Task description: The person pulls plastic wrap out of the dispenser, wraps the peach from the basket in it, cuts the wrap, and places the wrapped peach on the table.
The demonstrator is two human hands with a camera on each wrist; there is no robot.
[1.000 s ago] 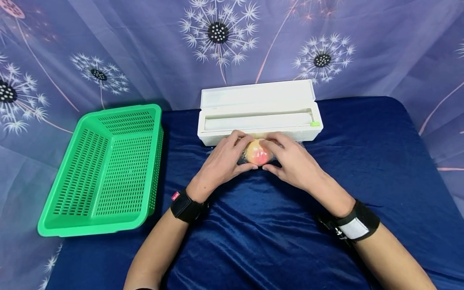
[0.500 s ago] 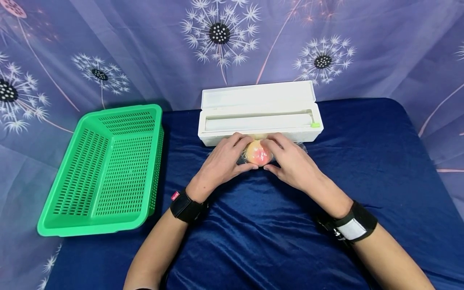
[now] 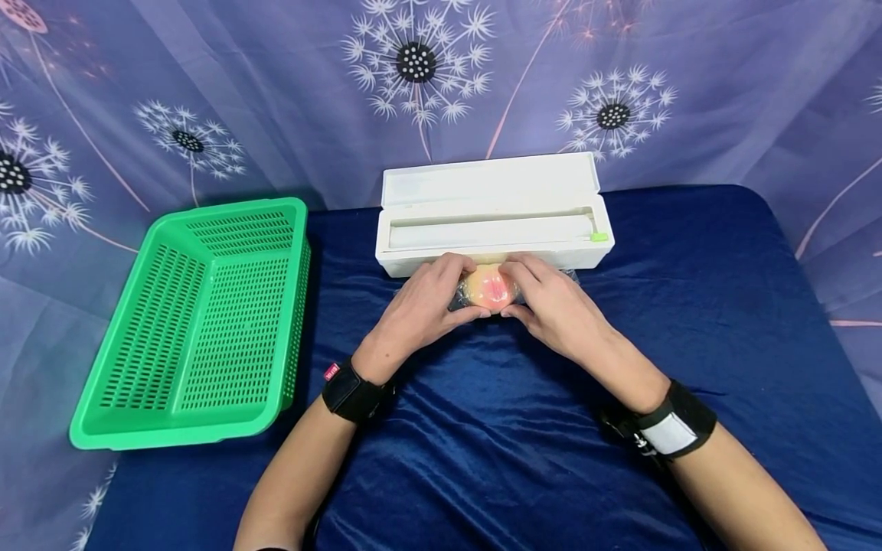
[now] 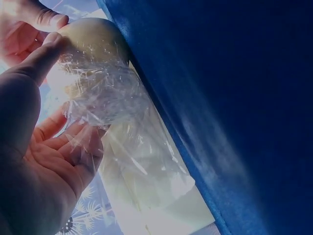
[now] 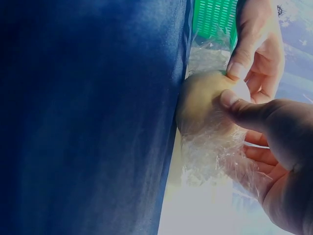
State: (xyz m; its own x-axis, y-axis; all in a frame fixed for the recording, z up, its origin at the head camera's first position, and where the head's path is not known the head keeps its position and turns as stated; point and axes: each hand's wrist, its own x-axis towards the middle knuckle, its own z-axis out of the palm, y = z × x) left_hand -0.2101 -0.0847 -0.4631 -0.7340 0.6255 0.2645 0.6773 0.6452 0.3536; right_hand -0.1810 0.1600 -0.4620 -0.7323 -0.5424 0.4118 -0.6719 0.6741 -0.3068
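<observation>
A yellow and pink peach point(image 3: 491, 288) lies between both hands, just in front of the white cling film box point(image 3: 492, 259). Clear cling film point(image 4: 115, 93) covers its sides and spreads out loosely left and right. My left hand point(image 3: 422, 302) holds the peach from the left, thumb on the near side and fingers curled to the far side. From the right, my right hand point(image 3: 561, 312) grips it the same way. Both thumb tips nearly meet on the peach in the right wrist view. Some fingertips are hidden behind the fruit and film.
The box's lid point(image 3: 489, 180) stands raised at the back, and a white roll point(image 3: 489, 231) lies inside. A green slider point(image 3: 599, 237) sits at its right end. A green plastic basket point(image 3: 234, 337) stands at the left on the blue cloth point(image 3: 482, 459). A patterned curtain point(image 3: 276, 92) hangs behind.
Both hands stay in nearly the same place around the peach. Fingers and thumbs have shifted a little, and the pink patch sits slightly differently, as if the peach has turned a bit.
</observation>
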